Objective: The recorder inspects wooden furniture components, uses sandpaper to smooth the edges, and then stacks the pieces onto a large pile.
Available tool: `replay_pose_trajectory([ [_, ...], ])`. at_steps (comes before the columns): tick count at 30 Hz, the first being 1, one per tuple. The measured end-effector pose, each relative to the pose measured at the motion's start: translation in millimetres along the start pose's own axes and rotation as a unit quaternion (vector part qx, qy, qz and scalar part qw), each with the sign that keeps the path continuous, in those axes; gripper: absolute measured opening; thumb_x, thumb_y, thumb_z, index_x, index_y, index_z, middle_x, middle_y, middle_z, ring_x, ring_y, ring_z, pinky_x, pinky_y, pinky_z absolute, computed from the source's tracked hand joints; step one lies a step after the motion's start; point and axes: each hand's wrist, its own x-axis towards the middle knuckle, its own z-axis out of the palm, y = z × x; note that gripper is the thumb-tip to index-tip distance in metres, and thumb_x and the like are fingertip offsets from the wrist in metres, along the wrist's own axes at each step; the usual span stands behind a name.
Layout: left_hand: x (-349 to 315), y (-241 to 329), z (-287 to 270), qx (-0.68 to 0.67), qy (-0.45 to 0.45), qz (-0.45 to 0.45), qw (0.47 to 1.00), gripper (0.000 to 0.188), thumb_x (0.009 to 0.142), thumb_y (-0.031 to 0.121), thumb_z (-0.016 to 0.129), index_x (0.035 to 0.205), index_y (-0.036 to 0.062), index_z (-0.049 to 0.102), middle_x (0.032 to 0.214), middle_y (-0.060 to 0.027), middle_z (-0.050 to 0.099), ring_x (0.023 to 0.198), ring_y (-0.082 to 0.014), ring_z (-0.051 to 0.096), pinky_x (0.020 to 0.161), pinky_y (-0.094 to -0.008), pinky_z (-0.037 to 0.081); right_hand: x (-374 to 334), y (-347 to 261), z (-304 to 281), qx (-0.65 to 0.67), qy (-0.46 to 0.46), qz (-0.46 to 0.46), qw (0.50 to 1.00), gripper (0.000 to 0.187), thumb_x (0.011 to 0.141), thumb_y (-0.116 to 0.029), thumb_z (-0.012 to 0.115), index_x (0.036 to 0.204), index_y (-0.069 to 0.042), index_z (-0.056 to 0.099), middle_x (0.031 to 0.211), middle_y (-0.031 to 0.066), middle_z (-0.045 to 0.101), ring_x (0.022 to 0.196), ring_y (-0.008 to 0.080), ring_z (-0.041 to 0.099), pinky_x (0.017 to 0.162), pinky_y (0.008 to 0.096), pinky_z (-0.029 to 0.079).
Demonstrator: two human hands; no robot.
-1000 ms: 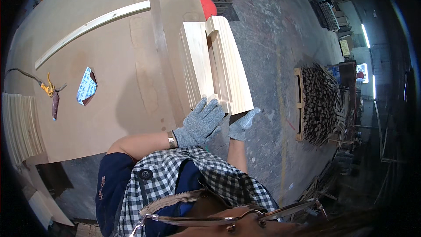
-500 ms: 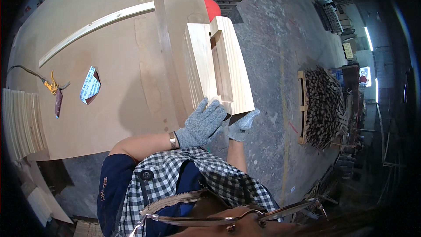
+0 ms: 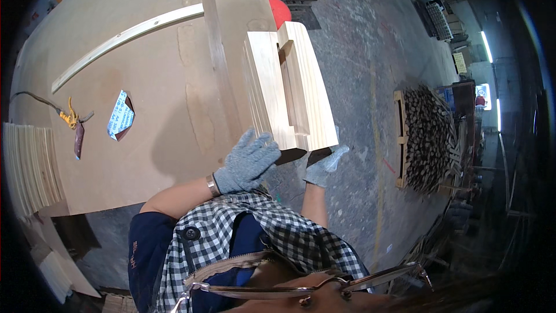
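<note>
A stack of pale wooden boards [image 3: 269, 87] lies at the table's right edge, with a lengthwise gap between its left part and a right-hand board [image 3: 315, 93]. Both my hands wear grey knit gloves. My left hand [image 3: 250, 161] is open, fingers spread, its fingertips beside the near left corner of the stack; whether they touch it I cannot tell. At the near end of the right-hand board is my right hand [image 3: 325, 167], its visible fingers stretched out to the right. Part of that hand is hidden by the board's end.
On the brown table [image 3: 156, 69] lie a long pale strip [image 3: 127, 37], a darker wooden strip [image 3: 214, 35], a blue-and-white sandpaper piece [image 3: 120, 116] and a yellow air blow gun [image 3: 70, 119]. Stacked panels [image 3: 32, 165] stand at left. A pallet of sticks [image 3: 428, 139] is on the floor.
My left hand has drawn back to the left, off the top of the boards' near end, its fingers spreading. My right hand has shifted slightly right, near the same board corner.
</note>
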Motion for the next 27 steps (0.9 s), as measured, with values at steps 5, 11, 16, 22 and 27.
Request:
replay_pose_trajectory([
  [5, -15, -20, -4, 0.029, 0.056, -0.084, 0.994, 0.029, 0.08, 0.018, 0.054, 0.105, 0.0042, 0.056, 0.112, -0.0144, 0.054, 0.113, -0.0348, 0.045, 0.102, -0.0528, 0.02, 19, 25, -54, 0.113, 0.019, 0.094, 0.989, 0.069, 0.087, -0.056, 0.029, 0.128, 0.0, 0.036, 0.128, 0.0113, 0.043, 0.117, 0.0244, 0.041, 0.099, 0.0375, 0.03],
  [11, -42, -39, -21, 0.09, 0.01, -0.183, 0.979, 0.026, 0.077, 0.018, 0.056, 0.1, 0.0046, 0.058, 0.105, -0.0157, 0.056, 0.105, -0.034, 0.049, 0.096, -0.0501, 0.03, 23, 58, -56, -0.035, 0.029, 0.047, 0.998, 0.052, 0.091, -0.043, 0.034, 0.118, 0.0, 0.046, 0.118, 0.0097, 0.051, 0.107, 0.0235, 0.048, 0.094, 0.0349, 0.035],
  [16, -35, -23, -29, 0.045, 0.063, -0.103, 0.992, 0.012, 0.063, 0.017, 0.053, 0.068, 0.0059, 0.052, 0.068, -0.0157, 0.053, 0.064, -0.0329, 0.05, 0.058, -0.041, 0.039, 7, 119, -5, 0.171, -0.11, 0.394, 0.896, 0.043, 0.089, -0.037, 0.034, 0.114, -0.005, 0.049, 0.114, 0.0097, 0.053, 0.101, 0.0226, 0.051, 0.081, 0.0397, 0.044],
  [22, -117, -56, 15, 0.066, 0.169, -0.119, 0.976, 0.033, 0.071, 0.025, 0.058, 0.1, 0.0086, 0.06, 0.084, -0.0157, 0.058, 0.073, -0.0344, 0.052, 0.067, -0.046, 0.041, -61, 178, -28, 0.052, -0.298, 0.513, 0.803, 0.042, 0.089, -0.036, 0.034, 0.112, -0.005, 0.051, 0.11, 0.0099, 0.054, 0.098, 0.0219, 0.052, 0.079, 0.0393, 0.044],
  [27, -146, -55, -13, 0.065, 0.133, -0.224, 0.963, 0.028, 0.076, 0.027, 0.056, 0.099, 0.0136, 0.062, 0.084, -0.014, 0.059, 0.075, -0.0337, 0.053, 0.068, -0.0465, 0.042, -50, 160, -10, -0.065, -0.355, 0.487, 0.795, 0.041, 0.088, -0.035, 0.035, 0.11, -0.006, 0.052, 0.107, 0.01, 0.056, 0.095, 0.0214, 0.053, 0.077, 0.0389, 0.045],
])
